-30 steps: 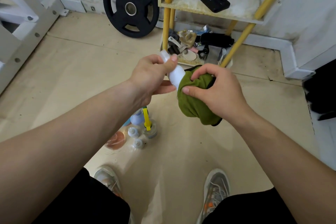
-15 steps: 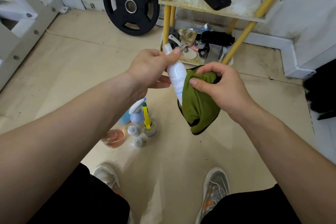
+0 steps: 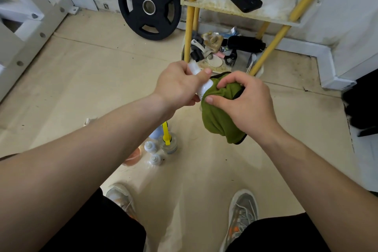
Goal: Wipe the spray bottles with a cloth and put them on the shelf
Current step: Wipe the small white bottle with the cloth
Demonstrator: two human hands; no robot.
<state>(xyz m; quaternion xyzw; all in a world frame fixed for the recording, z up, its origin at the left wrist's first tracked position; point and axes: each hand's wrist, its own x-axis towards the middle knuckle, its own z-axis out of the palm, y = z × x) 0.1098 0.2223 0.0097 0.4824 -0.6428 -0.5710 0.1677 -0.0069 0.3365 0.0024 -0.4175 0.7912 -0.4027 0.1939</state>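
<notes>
Spray bottle (image 3: 205, 86) hangs before the shelf (image 3: 235, 11), near its bottom edge, left hand (image 3: 180, 86) fingers clamped on its neck, right hand (image 3: 249, 104) fingers clamping green cloth (image 3: 218, 116) round its base. Open floor (image 3: 102, 80) lies left of the shelf.

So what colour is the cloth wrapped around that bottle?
Olive green with a thin black edge, clearest in the head view: the cloth.

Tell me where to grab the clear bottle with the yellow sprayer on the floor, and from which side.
Probably the neck of the clear bottle, just under its yellow sprayer, reaching down from above and from the right. It stands upright, small bottles crowd its left, and only floor shows on its right.
</notes>
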